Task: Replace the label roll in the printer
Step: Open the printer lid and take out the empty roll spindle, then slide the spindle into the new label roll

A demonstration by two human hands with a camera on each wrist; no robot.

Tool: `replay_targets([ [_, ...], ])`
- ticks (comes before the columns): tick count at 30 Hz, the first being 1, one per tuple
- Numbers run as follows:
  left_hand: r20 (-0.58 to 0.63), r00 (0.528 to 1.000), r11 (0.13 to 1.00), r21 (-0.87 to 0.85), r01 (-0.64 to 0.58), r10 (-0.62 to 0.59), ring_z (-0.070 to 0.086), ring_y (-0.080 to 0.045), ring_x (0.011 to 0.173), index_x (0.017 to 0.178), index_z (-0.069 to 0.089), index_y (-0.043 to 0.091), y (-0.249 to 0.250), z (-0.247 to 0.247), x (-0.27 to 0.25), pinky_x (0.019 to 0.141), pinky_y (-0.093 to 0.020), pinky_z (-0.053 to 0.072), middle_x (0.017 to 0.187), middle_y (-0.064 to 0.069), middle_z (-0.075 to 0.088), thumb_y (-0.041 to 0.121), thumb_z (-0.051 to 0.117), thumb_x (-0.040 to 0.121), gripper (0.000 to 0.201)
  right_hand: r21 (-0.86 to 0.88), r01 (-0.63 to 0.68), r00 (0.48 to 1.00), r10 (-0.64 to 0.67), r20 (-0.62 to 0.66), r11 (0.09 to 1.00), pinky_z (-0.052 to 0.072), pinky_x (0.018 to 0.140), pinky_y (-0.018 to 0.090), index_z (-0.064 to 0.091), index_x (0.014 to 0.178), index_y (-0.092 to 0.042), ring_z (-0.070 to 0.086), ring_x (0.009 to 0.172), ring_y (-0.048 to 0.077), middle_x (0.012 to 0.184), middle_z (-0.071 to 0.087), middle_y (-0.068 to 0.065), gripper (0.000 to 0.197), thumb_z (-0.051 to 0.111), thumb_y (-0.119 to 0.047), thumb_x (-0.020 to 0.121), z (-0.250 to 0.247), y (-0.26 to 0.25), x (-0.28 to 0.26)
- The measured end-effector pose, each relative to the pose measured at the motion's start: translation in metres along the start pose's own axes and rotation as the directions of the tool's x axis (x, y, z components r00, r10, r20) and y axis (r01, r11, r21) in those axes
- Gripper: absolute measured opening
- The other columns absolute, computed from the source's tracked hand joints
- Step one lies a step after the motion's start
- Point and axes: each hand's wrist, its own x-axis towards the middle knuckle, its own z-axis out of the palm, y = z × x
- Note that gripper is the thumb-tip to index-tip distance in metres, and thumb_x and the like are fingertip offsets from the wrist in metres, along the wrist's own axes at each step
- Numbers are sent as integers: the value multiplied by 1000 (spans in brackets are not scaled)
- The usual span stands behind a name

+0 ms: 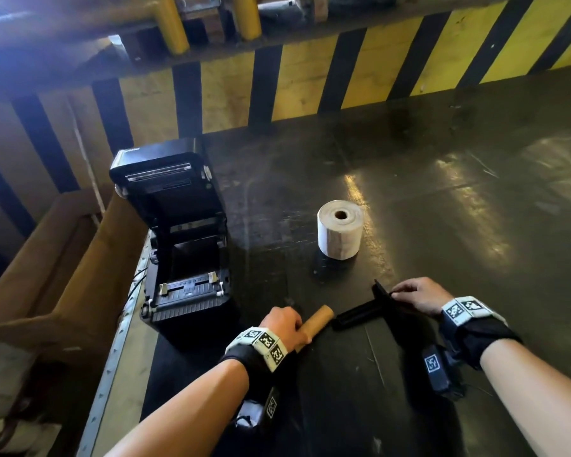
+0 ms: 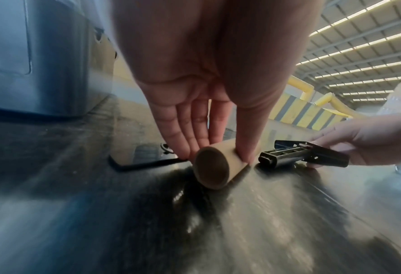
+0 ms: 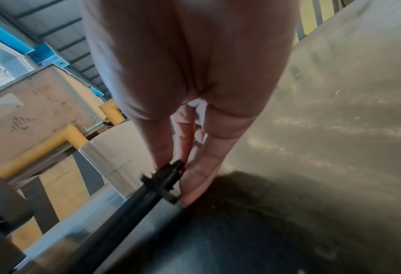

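An empty brown cardboard core (image 1: 317,319) lies low over the black table (image 1: 459,199), and my left hand (image 1: 294,328) pinches it between thumb and fingers (image 2: 244,155). Its open end (image 2: 212,166) faces the left wrist camera. Just beyond its far end is the black spindle (image 1: 356,315), apart from the core by a small gap. My right hand (image 1: 406,293) pinches the spindle's flanged end (image 3: 164,178). The black printer (image 1: 178,245) stands with its lid up at the left. A full white label roll (image 1: 340,234) stands upright behind the hands.
A yellow-and-black striped barrier (image 1: 310,80) runs along the back of the table. An open cardboard box (image 1: 47,275) sits off the table's left edge. A black cable (image 2: 143,164) lies on the table by the printer's base.
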Motion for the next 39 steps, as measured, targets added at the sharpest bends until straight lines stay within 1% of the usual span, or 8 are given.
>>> replay_targets([
  [3,32,999,1000,5,-21,21,65,-21,97,112,66,17,0,-4,3,85,-32,55,110,-6,67,41,68,79,41,-35,-7,1000,7,15,999,39,81,25,70,103,-9,58,92,18,104,68,9,23,64,-20,85,-1,-1,-2],
  [7,4,995,995,6,-97,97,62,-22,107,118,63,15,7,-18,11,92,-34,52,120,-7,65,42,65,81,46,-73,-30,998,33,47,997,54,83,38,68,96,-16,67,89,24,100,71,9,21,63,-33,83,-13,-9,3],
  [14,-138,986,929,-342,-138,96,51,-25,127,145,32,14,38,-71,56,107,-31,39,144,-11,48,26,61,88,65,-152,167,974,-187,-129,974,44,88,28,58,118,-16,59,107,21,119,63,7,47,64,-42,80,-57,-89,26],
  [18,-130,990,846,-520,-119,60,50,-25,128,148,24,18,51,-92,87,108,-37,40,149,-11,41,14,58,89,68,-226,234,960,-262,-100,946,41,101,38,48,128,-16,51,121,24,133,53,9,64,67,-47,76,-57,-132,50],
  [27,-117,975,799,-559,-222,189,54,-31,124,143,34,31,61,-96,110,103,-48,46,142,-12,50,-3,47,88,66,-320,142,986,-163,-37,937,32,110,50,13,143,-24,29,137,37,153,17,16,111,70,-65,57,-14,-148,91],
  [32,-109,973,797,-558,-229,204,54,-26,125,143,36,29,59,-97,107,104,-40,44,139,-7,54,-2,45,88,63,-337,111,978,-162,-129,935,44,98,49,23,136,-20,44,122,38,137,36,17,101,72,-59,57,-11,-151,80],
  [35,-126,969,793,-558,-246,212,51,-14,120,138,46,28,54,-99,98,107,-38,40,130,-1,57,1,50,88,57,-238,75,983,-112,-148,968,44,99,44,28,136,-18,48,120,34,137,41,16,104,68,-65,52,-15,-147,68],
  [39,-199,967,691,-677,-255,162,53,-12,117,134,51,17,48,-106,79,104,-29,41,134,-7,58,13,63,87,49,153,49,978,-16,-208,987,42,100,36,40,135,-14,52,119,27,135,51,10,99,65,-66,55,-26,-136,43],
])
